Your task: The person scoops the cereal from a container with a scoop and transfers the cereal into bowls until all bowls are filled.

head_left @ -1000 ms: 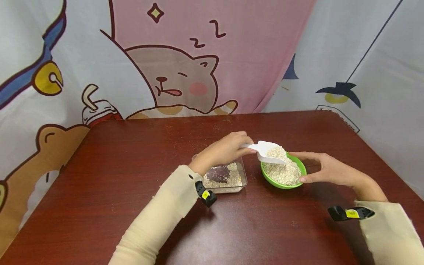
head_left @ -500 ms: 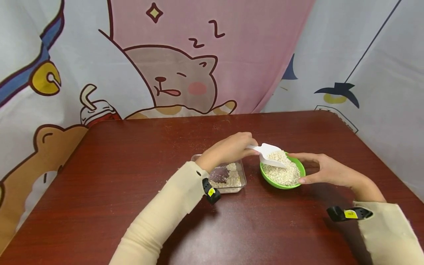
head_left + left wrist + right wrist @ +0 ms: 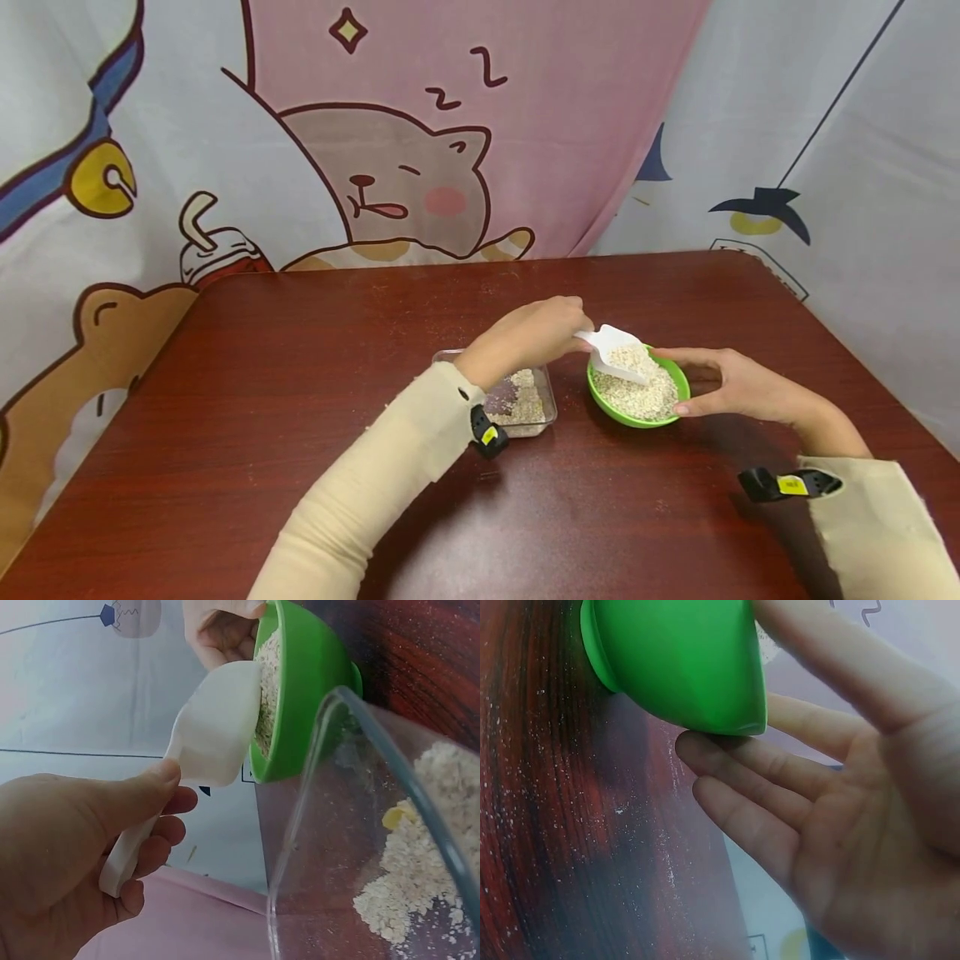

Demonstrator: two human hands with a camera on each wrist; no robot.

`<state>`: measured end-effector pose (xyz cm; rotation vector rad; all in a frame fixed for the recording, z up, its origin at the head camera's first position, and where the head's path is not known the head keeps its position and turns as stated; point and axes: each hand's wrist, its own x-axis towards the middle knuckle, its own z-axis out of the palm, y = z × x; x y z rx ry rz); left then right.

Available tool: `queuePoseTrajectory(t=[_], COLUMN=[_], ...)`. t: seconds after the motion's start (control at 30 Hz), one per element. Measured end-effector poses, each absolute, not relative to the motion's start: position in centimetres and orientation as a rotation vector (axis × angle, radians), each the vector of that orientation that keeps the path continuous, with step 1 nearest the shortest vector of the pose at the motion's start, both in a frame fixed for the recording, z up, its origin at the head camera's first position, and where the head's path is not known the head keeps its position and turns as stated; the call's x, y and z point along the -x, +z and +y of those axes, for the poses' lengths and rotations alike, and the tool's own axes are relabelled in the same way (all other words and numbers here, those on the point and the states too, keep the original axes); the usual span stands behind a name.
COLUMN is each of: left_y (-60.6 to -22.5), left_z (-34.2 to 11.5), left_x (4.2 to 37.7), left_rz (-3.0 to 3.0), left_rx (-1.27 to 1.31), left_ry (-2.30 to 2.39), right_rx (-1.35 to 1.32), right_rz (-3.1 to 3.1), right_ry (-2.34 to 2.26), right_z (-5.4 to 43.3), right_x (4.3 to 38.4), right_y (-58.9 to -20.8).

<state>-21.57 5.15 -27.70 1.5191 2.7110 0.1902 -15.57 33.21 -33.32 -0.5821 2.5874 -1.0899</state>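
My left hand (image 3: pixel 532 336) grips the handle of a white scoop (image 3: pixel 602 342), fingers curled round it in the left wrist view. The scoop (image 3: pixel 217 727) tilts down over a green bowl (image 3: pixel 626 419), its front edge at the pile of oat flakes (image 3: pixel 647 401) inside. Pale flakes lie on the scoop too. On the bowl's right side, my right hand (image 3: pixel 757 392) holds it between thumb and fingers; the right wrist view has the fingers (image 3: pixel 772 769) against the bowl (image 3: pixel 682 667). Below my left wrist stands a clear plastic box (image 3: pixel 553 410) with more oat flakes (image 3: pixel 450 780), partly hidden by the arm.
The dark red-brown table (image 3: pixel 585 517) has scattered flakes and crumbs on it. A printed cartoon curtain (image 3: pixel 585 100) hangs behind the table and along its sides. The clear box stands just left of the bowl, with a narrow gap between them.
My left hand has shifted slightly right with the scoop, whose front has tipped further down into the bowl. The right hand and bowl stay almost in place.
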Motion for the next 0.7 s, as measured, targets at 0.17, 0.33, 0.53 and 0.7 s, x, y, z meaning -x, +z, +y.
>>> queuePoseTrajectory(t=[0.17, 0.33, 0.53, 0.7], left_y=[-27.4, -27.2, -27.1, -27.0], left_z=[5.6, 5.8, 5.8, 5.4], left_x=[21.4, 21.1, 20.8, 20.5], left_rz=[2.725, 2.72, 2.73, 2.744], left_rx=[-1.568, -1.58, -1.615, -1.647], left_ry=[0.08, 0.048, 0.056, 0.096], right_rx=[0.568, 0.548, 0.557, 0.542], right_rz=[2.588, 2.585, 2.582, 2.587], right_ry=[-1.093, -1.101, -1.114, -1.107], right_z=[33.2, 33.1, 32.9, 32.9], right_x=[15.6, 15.5, 15.4, 15.4], right_y=[-33.3, -33.4, -33.3, -33.4])
